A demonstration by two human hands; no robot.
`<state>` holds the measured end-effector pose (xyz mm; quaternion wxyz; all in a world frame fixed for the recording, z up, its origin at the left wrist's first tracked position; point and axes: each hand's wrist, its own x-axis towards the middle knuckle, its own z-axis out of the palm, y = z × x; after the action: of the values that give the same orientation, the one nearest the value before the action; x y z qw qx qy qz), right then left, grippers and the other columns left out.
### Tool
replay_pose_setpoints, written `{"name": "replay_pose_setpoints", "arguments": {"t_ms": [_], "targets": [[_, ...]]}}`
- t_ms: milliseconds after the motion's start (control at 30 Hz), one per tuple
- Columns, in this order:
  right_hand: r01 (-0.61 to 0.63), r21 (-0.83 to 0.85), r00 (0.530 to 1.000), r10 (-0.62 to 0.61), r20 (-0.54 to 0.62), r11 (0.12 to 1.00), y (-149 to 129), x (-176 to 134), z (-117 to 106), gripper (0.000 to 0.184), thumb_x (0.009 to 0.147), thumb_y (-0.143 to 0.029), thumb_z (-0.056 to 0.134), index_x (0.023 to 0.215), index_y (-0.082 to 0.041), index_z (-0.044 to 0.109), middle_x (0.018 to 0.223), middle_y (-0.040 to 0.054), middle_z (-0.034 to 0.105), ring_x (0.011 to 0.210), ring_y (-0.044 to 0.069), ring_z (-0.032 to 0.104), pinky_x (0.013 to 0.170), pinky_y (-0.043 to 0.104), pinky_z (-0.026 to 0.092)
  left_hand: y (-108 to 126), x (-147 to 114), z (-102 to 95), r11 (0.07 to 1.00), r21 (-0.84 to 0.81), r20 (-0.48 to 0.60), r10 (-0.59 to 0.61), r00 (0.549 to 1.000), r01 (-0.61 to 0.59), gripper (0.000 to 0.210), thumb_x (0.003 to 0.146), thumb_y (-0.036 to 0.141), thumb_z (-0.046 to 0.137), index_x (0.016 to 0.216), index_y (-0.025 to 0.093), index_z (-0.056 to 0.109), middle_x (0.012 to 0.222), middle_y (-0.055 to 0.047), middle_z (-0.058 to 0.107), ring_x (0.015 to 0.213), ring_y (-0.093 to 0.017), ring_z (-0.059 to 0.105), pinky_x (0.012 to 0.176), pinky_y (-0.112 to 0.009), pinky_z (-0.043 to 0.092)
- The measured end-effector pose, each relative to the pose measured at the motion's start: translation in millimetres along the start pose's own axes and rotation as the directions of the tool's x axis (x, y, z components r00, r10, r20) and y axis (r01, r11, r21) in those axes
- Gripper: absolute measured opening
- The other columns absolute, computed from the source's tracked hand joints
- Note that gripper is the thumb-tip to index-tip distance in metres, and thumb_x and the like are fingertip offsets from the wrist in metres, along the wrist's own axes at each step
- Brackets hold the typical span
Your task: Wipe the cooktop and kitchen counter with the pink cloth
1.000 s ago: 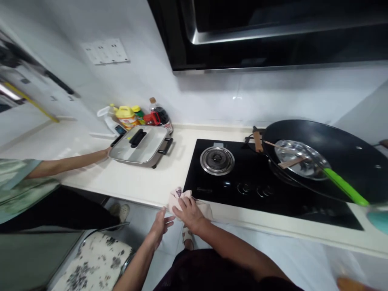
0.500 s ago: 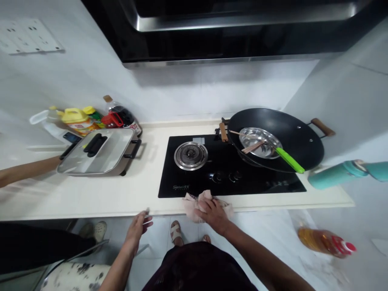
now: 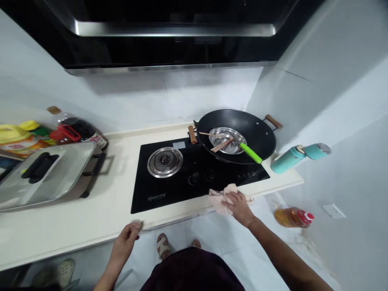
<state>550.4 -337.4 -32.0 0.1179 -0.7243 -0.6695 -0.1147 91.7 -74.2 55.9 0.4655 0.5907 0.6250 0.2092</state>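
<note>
My right hand [image 3: 239, 208] presses a pale pink cloth [image 3: 218, 201] against the counter's front edge, along the front rim of the black cooktop [image 3: 182, 184]. Its fingers lie over the bunched cloth, part of which hangs over the edge. My left hand [image 3: 125, 239] is at the counter edge, left of the cooktop, with fingers curled together; whether anything small sits between the fingertips is hidden. On the cooktop's right side rests a black wok [image 3: 263, 135] holding a metal bowl [image 3: 239, 148], chopsticks [image 3: 220, 146] and a green-handled utensil [image 3: 251, 153]. The left burner [image 3: 165, 161] is bare.
A lidded electric pan [image 3: 69, 173] stands on the counter [image 3: 112, 194] at left, with a dark sauce bottle [image 3: 81, 127] and other bottles behind. At right are a teal flask [image 3: 286, 159] and, lower down, an oil bottle [image 3: 292, 217]. A range hood [image 3: 169, 52] hangs above.
The view has swung right. My right hand has slid the cloth rightward along the counter edge. My left hand's fingers have gone from spread to curled. The other person's arm has left view.
</note>
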Motion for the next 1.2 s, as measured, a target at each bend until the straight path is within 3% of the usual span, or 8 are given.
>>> {"name": "replay_pose_setpoints", "arguments": {"t_ms": [200, 433, 600, 800, 900, 1000, 1100, 1200], "targets": [[-0.185, -0.083, 0.983, 0.186, 0.007, 0.979, 47.7, -28.0, -15.8, 0.057, 0.075, -0.004, 0.062, 0.124, -0.031, 0.071, 0.143, 0.0090, 0.056, 0.134, 0.031, 0.041, 0.109, 0.050, 0.033, 15.4, 2.9, 11.3, 1.000, 0.005, 0.049, 0.020, 0.999, -0.020, 0.077, 0.037, 0.090, 0.074, 0.079, 0.026, 0.072, 0.092, -0.005, 0.078, 0.076, -0.026, 0.072, 0.076, -0.040, 0.065], [-0.427, -0.073, 0.896, 0.433, 0.100, 0.901, 58.5, -36.5, -37.4, 0.070, 0.066, -0.002, 0.062, 0.130, -0.030, 0.066, 0.146, 0.0106, 0.052, 0.126, 0.032, 0.045, 0.101, 0.048, 0.040, 29.4, -1.3, 11.5, 0.999, 0.049, 0.085, 0.016, 0.996, -0.020, 0.070, 0.038, 0.087, 0.075, 0.075, 0.028, 0.072, 0.086, -0.003, 0.077, 0.071, -0.028, 0.072, 0.077, -0.042, 0.064], [-0.670, 0.116, 0.735, 0.677, -0.034, 0.733, 73.3, -60.1, -63.4, 0.061, 0.073, -0.012, 0.056, 0.133, -0.024, 0.060, 0.141, 0.0128, 0.045, 0.122, 0.030, 0.049, 0.100, 0.044, 0.045, 31.1, 1.9, 4.5, 0.996, 0.084, 0.061, 0.009, 0.998, -0.014, 0.070, 0.039, 0.087, 0.074, 0.077, 0.029, 0.071, 0.086, -0.003, 0.078, 0.069, -0.028, 0.072, 0.078, -0.044, 0.063], [-0.854, 0.309, 0.398, 0.908, -0.128, 0.418, 99.7, -55.5, -102.9, 0.079, 0.076, -0.043, 0.062, 0.148, -0.016, 0.043, 0.133, 0.0166, 0.045, 0.122, 0.035, 0.048, 0.106, 0.047, 0.043, 25.8, 13.3, 9.9, 0.988, 0.130, 0.063, 0.078, 0.995, -0.086, 0.079, 0.041, 0.094, 0.067, 0.082, 0.026, 0.073, 0.081, -0.003, 0.077, 0.070, -0.026, 0.071, 0.078, -0.039, 0.061], [-0.861, 0.350, 0.366, 0.928, -0.075, 0.368, 102.4, -33.3, -89.5, 0.084, 0.072, -0.056, 0.064, 0.143, -0.015, 0.047, 0.136, 0.0194, 0.046, 0.130, 0.039, 0.042, 0.111, 0.052, 0.038, 26.1, 17.9, 16.8, 0.979, 0.159, 0.085, 0.113, 0.990, -0.125, 0.082, 0.045, 0.097, 0.063, 0.083, 0.025, 0.072, 0.074, -0.002, 0.075, 0.068, -0.024, 0.070, 0.074, -0.038, 0.060], [-0.909, 0.282, 0.323, 0.946, 0.010, 0.307, 93.1, -7.9, -56.3, 0.075, 0.077, -0.060, 0.057, 0.139, -0.019, 0.051, 0.149, 0.0199, 0.041, 0.139, 0.042, 0.035, 0.114, 0.060, 0.030, 29.0, 18.9, 19.4, 0.972, 0.183, 0.107, 0.130, 0.986, -0.148, 0.082, 0.049, 0.097, 0.060, 0.084, 0.024, 0.072, 0.067, -0.001, 0.072, 0.066, -0.025, 0.070, 0.073, -0.039, 0.060], [-0.922, 0.231, 0.285, 0.949, -0.134, 0.310, 77.2, 13.7, -25.8, 0.067, 0.083, -0.055, 0.049, 0.137, -0.016, 0.050, 0.157, 0.0233, 0.034, 0.144, 0.045, 0.028, 0.114, 0.064, 0.025, 31.5, 15.0, 17.1, 0.974, 0.166, 0.105, 0.137, 0.985, -0.153, 0.082, 0.048, 0.097, 0.062, 0.084, 0.024, 0.072, 0.071, -0.002, 0.074, 0.068, -0.025, 0.071, 0.074, -0.039, 0.060], [-0.879, 0.260, 0.330, 0.904, -0.272, 0.399, 57.9, 30.9, -9.5, 0.059, 0.082, -0.048, 0.050, 0.126, -0.010, 0.054, 0.144, 0.0294, 0.044, 0.136, 0.046, 0.036, 0.109, 0.064, 0.030, 31.0, 8.9, 14.2, 0.981, 0.143, 0.120, 0.117, 0.986, -0.133, 0.080, 0.048, 0.095, 0.065, 0.083, 0.024, 0.074, 0.076, -0.003, 0.076, 0.071, -0.025, 0.071, 0.079, -0.037, 0.061]]}}
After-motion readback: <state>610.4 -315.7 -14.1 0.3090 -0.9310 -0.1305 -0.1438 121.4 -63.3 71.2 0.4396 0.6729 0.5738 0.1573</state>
